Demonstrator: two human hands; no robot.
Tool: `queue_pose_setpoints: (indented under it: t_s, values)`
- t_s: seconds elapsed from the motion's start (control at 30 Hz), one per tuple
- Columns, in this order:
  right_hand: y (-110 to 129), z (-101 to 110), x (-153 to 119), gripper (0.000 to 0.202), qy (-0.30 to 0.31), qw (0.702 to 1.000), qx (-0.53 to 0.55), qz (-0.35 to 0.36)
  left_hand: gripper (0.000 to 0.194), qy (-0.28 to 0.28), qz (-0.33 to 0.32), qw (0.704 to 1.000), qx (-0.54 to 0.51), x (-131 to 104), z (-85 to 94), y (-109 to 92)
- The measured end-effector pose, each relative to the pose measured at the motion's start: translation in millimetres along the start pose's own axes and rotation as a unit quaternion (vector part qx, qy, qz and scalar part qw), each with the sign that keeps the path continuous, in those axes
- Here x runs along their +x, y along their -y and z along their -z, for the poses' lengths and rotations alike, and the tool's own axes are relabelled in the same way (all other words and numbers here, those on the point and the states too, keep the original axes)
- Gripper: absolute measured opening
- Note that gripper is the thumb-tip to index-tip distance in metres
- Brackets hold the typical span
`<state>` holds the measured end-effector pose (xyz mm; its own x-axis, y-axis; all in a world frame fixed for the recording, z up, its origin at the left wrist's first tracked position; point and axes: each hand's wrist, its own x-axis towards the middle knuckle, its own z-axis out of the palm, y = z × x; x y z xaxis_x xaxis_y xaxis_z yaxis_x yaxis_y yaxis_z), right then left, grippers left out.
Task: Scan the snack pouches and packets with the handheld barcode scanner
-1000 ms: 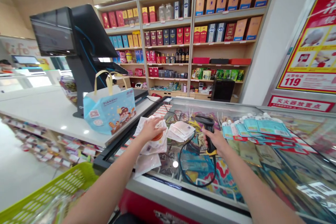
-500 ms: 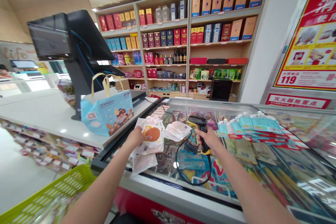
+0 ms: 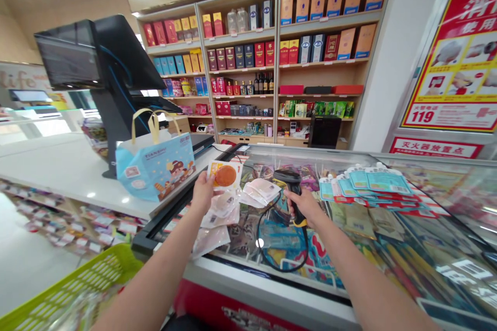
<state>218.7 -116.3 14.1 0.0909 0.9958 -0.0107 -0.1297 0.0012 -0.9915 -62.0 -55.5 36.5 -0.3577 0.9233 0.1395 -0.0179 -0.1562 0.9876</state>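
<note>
Surface: glass-topped freezer (image 3: 252, 285).
Left hand (image 3: 202, 194): pinches packet (image 3: 225, 175), 11 o'clock.
Right hand (image 3: 306, 207): grips scanner (image 3: 288, 176), 1 o'clock.
Advised: film taut, scanner steady.

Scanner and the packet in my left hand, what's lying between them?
A small pile of pale packets lies between the scanner and the packet in your left hand, as the head view shows.

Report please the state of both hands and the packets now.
Left hand: holding packet with round orange picture. Right hand: gripping barcode scanner. More packets on freezer glass; scanner cable looped beside them.
</note>
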Motion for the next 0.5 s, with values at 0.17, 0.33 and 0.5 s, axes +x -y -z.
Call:
queue_pose_setpoints:
  t_s: [0.17,0.33,0.5]
  values:
    - [1,1,0,0.027,0.007,1.000,0.008,0.000,0.032,0.095,-0.040,0.995,-0.004,14,-45.4,2]
    - [10,1,-3,0.028,-0.004,1.000,0.010,0.004,0.009,0.217,-0.157,0.963,0.020,22,-75.4,-6]
    - [9,2,-1,0.032,-0.020,1.000,0.009,-0.001,0.009,0.319,-0.161,0.923,0.144,28,-63.3,-10]
